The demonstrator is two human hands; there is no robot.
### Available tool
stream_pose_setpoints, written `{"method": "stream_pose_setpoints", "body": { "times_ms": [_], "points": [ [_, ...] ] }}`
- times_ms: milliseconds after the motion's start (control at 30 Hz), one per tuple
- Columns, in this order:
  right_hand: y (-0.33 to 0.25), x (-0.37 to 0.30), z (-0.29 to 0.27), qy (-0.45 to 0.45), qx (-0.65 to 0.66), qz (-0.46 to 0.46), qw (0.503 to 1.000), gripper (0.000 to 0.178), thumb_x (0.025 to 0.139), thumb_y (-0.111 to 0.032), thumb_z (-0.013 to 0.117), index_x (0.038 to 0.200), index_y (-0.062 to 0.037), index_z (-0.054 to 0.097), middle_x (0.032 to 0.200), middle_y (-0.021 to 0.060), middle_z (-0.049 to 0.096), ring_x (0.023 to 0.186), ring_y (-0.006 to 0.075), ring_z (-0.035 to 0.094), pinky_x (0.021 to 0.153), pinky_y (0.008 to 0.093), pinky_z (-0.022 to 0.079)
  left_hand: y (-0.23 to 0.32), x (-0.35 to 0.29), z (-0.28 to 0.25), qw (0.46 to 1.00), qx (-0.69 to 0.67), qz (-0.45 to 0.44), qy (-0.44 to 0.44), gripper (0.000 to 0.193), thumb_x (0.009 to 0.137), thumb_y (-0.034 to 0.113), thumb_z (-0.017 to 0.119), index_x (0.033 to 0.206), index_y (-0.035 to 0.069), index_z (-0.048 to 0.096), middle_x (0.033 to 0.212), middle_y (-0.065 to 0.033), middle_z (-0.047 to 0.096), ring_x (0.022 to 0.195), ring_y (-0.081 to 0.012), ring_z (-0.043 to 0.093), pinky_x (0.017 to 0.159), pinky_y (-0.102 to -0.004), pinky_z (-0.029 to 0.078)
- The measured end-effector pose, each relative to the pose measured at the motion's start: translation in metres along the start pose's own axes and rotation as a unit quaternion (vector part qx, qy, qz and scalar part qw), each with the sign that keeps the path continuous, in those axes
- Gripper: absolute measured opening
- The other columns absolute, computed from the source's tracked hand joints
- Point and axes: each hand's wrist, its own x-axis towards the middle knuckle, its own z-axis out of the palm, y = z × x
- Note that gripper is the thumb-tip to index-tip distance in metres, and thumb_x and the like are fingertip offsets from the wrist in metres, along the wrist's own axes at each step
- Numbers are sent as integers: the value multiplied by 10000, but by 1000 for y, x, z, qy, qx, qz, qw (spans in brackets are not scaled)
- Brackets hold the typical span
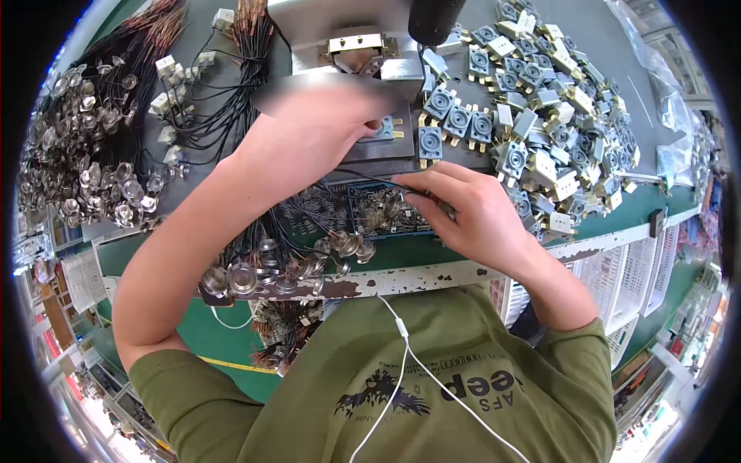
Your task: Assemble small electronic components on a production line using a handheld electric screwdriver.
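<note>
My left hand (328, 112) reaches to the metal fixture (378, 167) at the middle back; a smear hides part of it. Its fingers are closed at a grey-blue socket (382, 130) with brass prongs, which sits on the fixture. Lower and to the right, my right hand (467, 204) pinches a black wire (370, 177) between thumb and fingers. That wire runs left under my left wrist. Below it, a bundle of black leads with round metal-and-clear ends (262, 274) hangs at the table's front edge, by a blue-rimmed area of small metal parts (394, 216).
Many loose grey sockets (532, 116) are heaped at the right. Bunches of wired leads with round ends (85, 131) and white blocks (171, 77) lie at the left. A black cylindrical machine part (434, 21) hangs above the fixture. White baskets (617, 278) stand below the worn table edge (432, 275).
</note>
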Motion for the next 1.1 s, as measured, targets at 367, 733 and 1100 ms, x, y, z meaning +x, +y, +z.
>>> {"method": "stream_pose_setpoints", "body": {
  "times_ms": [367,733,1100],
  "points": [
    [-5,2,-6,22,-17,-10,1000,259,884,-30,744,1139,-70,753,793,90,609,659,225,601,588,353,478,-3,-4,3,999,-37,-8,28,127,902,135,684,993,64,629,950,-91,648,892,-309,666,762,-404,544],
    [-3,53,-48,-237,69,136,959,350,917,-6,740,1250,-47,639,865,43,677,773,83,649,661,254,528,6,-37,-27,993,-92,9,-73,204,912,129,654,1103,58,676,846,-131,715,833,-355,690,732,-455,545],
    [-9,20,-38,-28,108,92,989,401,983,-51,686,1364,-2,569,1151,106,711,1030,140,704,903,279,566,26,-36,-27,997,-60,30,48,151,932,184,664,1022,68,697,848,-100,662,821,-312,677,723,-425,537]
  ]
}}
